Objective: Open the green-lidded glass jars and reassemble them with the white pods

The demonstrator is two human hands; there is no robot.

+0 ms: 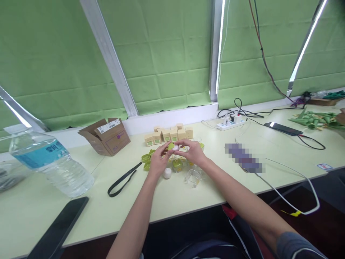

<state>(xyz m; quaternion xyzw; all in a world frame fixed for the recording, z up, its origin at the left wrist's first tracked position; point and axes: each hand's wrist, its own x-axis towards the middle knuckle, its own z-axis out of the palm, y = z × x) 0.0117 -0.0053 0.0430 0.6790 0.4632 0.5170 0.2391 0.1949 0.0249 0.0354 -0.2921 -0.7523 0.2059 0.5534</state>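
Note:
My left hand [159,158] pinches a small green piece [170,146], its exact kind too small to make out. Close against it, my right hand [192,151] has its fingers closed on a small whitish round piece [176,148]. The two pieces touch or overlap; I cannot tell whether they are joined. Below my hands lie another white round piece [167,173], a green-topped clear container [177,164] and a clear plastic holder [193,178]. Several green cup-like pieces [146,158] sit just left of my left hand, partly hidden by it.
Small tan boxes [167,136] stand behind my hands. To the left are an open cardboard carton [113,138], a black strap [121,181], a water bottle [51,160] and a dark phone [60,226]. A power strip [232,123] and cables lie at the right.

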